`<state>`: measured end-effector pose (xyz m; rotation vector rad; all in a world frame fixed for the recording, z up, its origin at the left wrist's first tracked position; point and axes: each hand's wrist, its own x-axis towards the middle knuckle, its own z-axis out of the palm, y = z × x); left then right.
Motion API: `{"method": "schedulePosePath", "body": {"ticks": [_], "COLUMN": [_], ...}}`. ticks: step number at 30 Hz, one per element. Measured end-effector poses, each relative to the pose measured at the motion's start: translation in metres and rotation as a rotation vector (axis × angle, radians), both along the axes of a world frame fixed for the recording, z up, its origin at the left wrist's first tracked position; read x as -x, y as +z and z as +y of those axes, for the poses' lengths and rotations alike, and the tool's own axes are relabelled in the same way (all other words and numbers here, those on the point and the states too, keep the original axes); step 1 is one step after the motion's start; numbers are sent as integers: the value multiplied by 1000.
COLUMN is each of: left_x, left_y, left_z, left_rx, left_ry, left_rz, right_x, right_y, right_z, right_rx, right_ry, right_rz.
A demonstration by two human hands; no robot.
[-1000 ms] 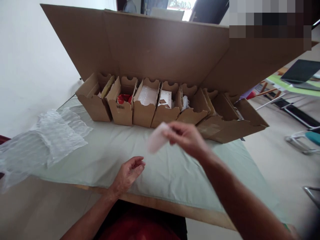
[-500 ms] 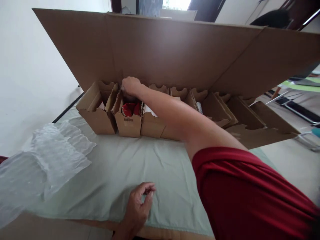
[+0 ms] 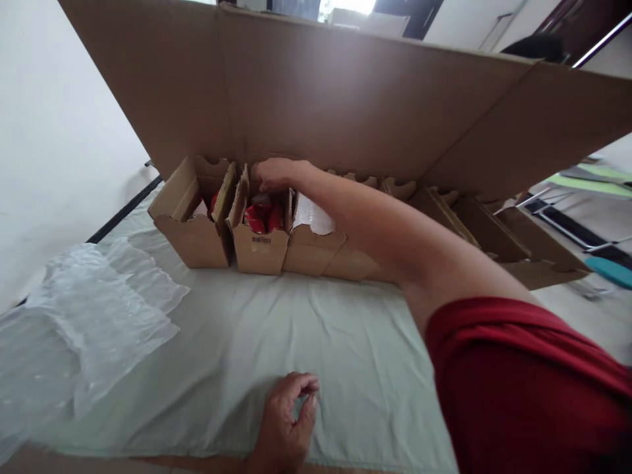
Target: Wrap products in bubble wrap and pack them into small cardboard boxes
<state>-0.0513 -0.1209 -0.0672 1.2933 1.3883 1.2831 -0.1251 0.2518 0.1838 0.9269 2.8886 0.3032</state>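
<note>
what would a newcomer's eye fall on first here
Probably the red-sleeved right arm, stretched across the picture to the second cardboard bin from the left, which holds red items. Next, the tall cardboard panel behind the bins, then the translucent plastic wrap on the left of the green cloth.

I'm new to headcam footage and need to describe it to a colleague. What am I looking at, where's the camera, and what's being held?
There is no machine: you see one person's bare left hand and right hand. The single view comes from a camera worn on that person's head, looking forward and down.

The left hand is curled over a pale green cloth, with nothing visible in it. The right hand reaches into an open brown cardboard box containing red objects; whether it holds anything is unclear.

The box stands in a row of similar boxes, in front of a tall brown cardboard panel. Crinkled, translucent plastic sheeting lies on the left.
</note>
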Motion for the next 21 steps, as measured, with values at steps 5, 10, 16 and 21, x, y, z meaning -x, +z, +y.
{"method": "schedulePosePath", "body": {"ticks": [5, 10, 16, 21], "left_x": [3, 23, 70, 92], "left_y": [17, 37, 32, 32], "left_z": [5, 3, -16, -22], "left_rx": [8, 34, 111, -29], "left_ry": [67, 238, 529, 711], "left_rz": [0, -40, -141, -278], "right_x": [-36, -39, -46, -93], "right_y": [13, -32, -36, -29], "right_z": [-72, -115, -157, -255], "right_rx": [77, -46, -48, 68], "right_ry": [82, 88, 209, 364], "right_rz": [-9, -35, 36, -4]}}
